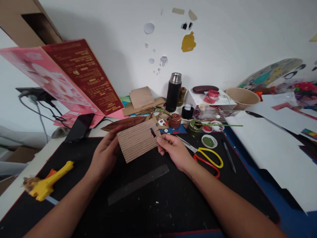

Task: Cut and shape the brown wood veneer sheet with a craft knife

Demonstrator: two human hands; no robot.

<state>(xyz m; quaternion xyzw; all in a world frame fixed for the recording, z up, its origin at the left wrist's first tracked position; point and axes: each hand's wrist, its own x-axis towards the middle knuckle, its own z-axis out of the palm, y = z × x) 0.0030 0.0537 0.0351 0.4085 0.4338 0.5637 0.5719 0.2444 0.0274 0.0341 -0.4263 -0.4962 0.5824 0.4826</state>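
Cardboard (137, 140) sits between the hands (105, 153) (175, 150), which grip its opposite edges.

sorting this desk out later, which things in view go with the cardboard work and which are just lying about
Likely part of it:
- slotted cardboard piece, in the right hand, left hand at its edge
- scissors
- clear ruler-like strip
- yellow glue gun

Probably just lying about:
- black phone
- black flask
- tan bowl
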